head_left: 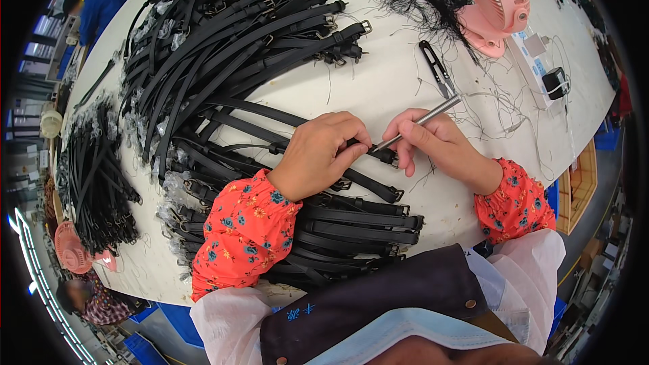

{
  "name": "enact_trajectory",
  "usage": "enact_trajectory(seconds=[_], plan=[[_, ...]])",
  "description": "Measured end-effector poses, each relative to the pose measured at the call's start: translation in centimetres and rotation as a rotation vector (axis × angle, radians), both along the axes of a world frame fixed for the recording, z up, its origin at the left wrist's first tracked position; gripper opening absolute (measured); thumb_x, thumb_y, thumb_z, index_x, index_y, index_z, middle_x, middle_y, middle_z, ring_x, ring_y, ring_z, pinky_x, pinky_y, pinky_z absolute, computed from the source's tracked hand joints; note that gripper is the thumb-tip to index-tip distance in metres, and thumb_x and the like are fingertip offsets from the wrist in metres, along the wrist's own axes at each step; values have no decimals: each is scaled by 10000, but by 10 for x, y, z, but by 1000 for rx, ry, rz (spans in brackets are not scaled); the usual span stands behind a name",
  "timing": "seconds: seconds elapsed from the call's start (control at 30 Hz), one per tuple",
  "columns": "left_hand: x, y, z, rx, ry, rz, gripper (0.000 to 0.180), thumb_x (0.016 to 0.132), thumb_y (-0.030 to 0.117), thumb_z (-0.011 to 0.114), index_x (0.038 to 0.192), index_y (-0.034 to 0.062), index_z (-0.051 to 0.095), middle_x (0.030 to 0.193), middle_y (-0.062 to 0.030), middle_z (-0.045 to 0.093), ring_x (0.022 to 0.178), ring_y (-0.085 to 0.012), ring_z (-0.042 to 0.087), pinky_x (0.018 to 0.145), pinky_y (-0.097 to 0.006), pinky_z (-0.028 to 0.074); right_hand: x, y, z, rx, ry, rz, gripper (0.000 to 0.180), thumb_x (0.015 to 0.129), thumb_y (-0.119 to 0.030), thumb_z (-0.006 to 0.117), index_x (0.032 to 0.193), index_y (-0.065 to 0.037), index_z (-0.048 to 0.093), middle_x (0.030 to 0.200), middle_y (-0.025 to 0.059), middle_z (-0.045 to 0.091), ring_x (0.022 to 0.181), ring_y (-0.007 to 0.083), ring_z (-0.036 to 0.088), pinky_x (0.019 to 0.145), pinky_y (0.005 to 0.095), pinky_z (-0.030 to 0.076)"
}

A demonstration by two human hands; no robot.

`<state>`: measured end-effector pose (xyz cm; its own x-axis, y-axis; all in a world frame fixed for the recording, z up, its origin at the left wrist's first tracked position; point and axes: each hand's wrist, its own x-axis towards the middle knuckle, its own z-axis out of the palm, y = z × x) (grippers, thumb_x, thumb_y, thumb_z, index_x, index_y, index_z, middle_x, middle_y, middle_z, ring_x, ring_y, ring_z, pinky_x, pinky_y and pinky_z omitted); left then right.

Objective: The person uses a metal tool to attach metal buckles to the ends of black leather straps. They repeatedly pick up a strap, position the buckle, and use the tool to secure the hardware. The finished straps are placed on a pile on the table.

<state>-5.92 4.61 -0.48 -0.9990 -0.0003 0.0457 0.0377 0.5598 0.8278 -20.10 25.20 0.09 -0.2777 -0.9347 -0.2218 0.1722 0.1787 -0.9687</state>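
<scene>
Left hand (318, 155) fingers pinching a black leather strap (368, 186) on the white desk (378, 88), right hand (436, 145) fingers gripping a thin silver metal rod (422, 122) at the strap end

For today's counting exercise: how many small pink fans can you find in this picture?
2. One pink fan stands at the table's far right edge, beyond the right hand. The other fan lies at the near left, beside a strap pile. Others may be hidden.

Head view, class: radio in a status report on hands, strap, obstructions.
Left hand pinching black strap end. Right hand gripping silver pen-like tool, tip at strap. Thread snips nearby, clear.
</scene>
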Motion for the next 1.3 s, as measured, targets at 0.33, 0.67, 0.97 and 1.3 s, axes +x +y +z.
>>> enact_trajectory(seconds=[0.33, 0.67, 0.97, 1.3], plan=[[0, -1, -2, 10, -6, -1, 83, 863, 6, 685, 941, 29, 668, 909, -66, 653, 685, -171, 567, 644, -293, 470, 0, 0, 1, 2, -10, -8, 431, 1093, -370, 446, 1089, 20, 627, 740, 40, 645, 644, 112, 640, 616, 239, 512], [2, -3, -4, -220, 206, 71, 177, 805, 34, 759, 963, 83, 695, 962, -28, 658, 980, -266, 576, 801, -358, 474, -3, 2, -5, -51, 38, -71, 433, 1095, -355, 439, 1078, 29, 637, 729, 49, 651, 623, 115, 631, 708, 270, 540], [4, -4, -2, -346, 257, -47, 166, 770, -18, 768, 881, 50, 665, 865, -40, 602, 760, -241, 609, 686, -333, 481, -2, 1, -2, -125, -35, -210, 440, 1095, -365, 433, 1101, 36, 616, 695, 50, 641, 620, 109, 614, 896, 342, 549], [3, -3, 18, 33, -76, 14, 250, 803, 27, 781, 1025, 71, 675, 967, -42, 556, 692, -148, 602, 639, -288, 499, -3, 3, -4, -140, -96, -194, 444, 1096, -377, 433, 1106, 30, 611, 682, 45, 634, 604, 103, 606, 887, 340, 557]])
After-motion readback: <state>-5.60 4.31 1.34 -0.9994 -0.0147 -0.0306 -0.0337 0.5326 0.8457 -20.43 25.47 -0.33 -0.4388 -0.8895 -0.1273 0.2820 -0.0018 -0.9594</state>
